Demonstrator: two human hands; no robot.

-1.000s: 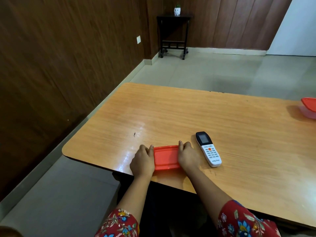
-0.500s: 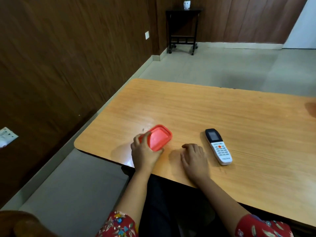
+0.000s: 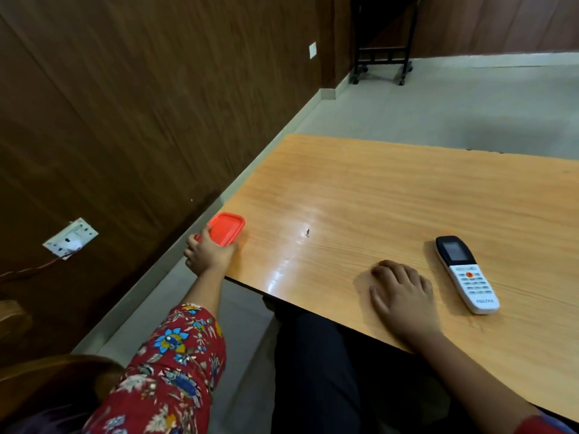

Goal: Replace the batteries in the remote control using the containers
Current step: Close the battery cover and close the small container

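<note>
We are watching the left hand (image 3: 208,256) gripping the red container lid (image 3: 226,228) at the tabletop's (image 3: 391,195) near left corner, fingers curled round its rim; the right hand (image 3: 402,300) is lying flat and relaxed by the near edge; the remote control (image 3: 466,274) is resting face up just beside it, not touching.

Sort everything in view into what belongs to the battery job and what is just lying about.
Job: red container, gripped by the left hand at the corner of the table; remote, lying beside the right hand.
Lying about: wall socket; black stand on the floor; small speck on the table.
</note>
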